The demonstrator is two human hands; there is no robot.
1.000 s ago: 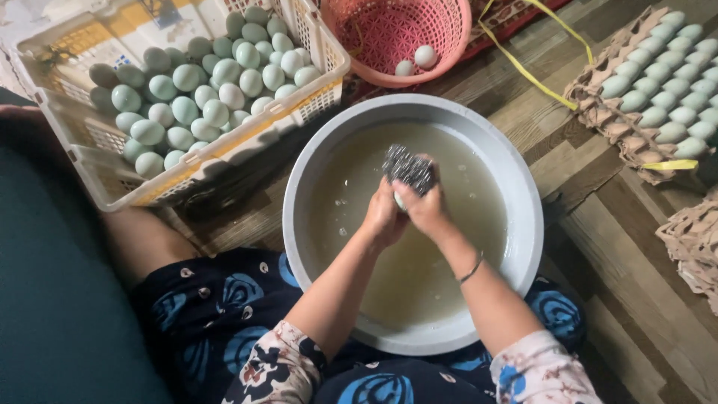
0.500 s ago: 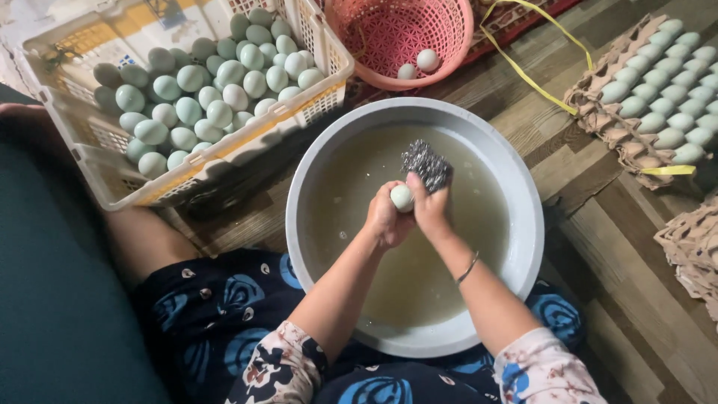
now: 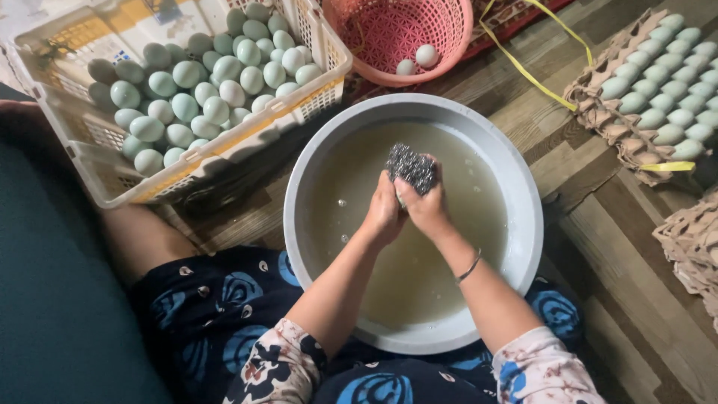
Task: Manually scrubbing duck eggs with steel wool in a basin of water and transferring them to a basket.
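Both my hands meet over a grey basin (image 3: 523, 194) of murky water. In my right hand (image 3: 428, 208) is a metal scouring pad (image 3: 410, 166), pressed against a pale egg that my left hand (image 3: 383, 213) holds. The egg is almost hidden between my palms; only a sliver shows under the pad. A thin bangle sits on my right wrist.
A white crate (image 3: 105, 179) of several pale green eggs stands at the upper left. A pink basket (image 3: 449, 45) with two eggs sits beyond the basin. Cardboard egg trays (image 3: 613, 127) with several eggs lie at the right, on a wooden floor, beside a yellow strap (image 3: 523, 71).
The pad has come down over the egg, which showed clearly half a second ago and is now nearly covered. My hands have stayed at the same spot over the water.
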